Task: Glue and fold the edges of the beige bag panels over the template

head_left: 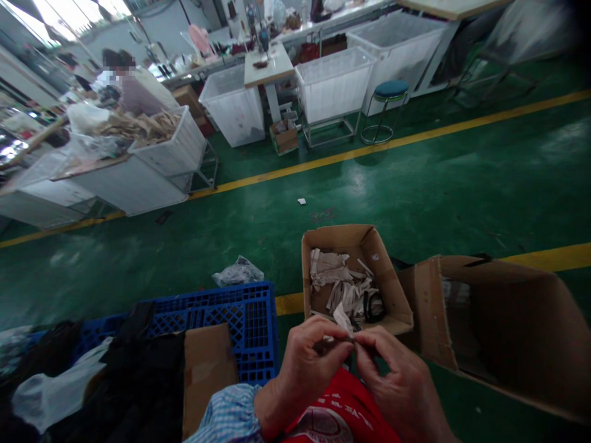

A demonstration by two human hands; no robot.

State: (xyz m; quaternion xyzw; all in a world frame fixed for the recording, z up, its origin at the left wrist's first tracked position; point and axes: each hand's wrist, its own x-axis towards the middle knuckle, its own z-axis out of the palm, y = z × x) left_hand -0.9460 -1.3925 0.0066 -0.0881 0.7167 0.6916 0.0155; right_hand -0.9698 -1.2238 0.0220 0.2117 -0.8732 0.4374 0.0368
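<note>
My left hand [310, 357] and my right hand [398, 372] meet fingertip to fingertip, thumb and index finger of each pinched together. A thin pale scrap [342, 319], cloth or paper, sticks up from between the fingertips. Its lower end is hidden by the fingers. Just beyond the hands stands an open cardboard box [390, 277] holding beige strips [339, 295] and a dark coiled band [373, 306]. Below the hands lies a red apron [341, 400] with white print.
A larger open carton [438, 307] stands at right. On the left a blue plastic pallet [256, 320] carries dark cloth [138, 381] and a flat cardboard piece [207, 363]. White bins [335, 86], a stool [390, 91] and a seated co-worker [143, 89] are farther off.
</note>
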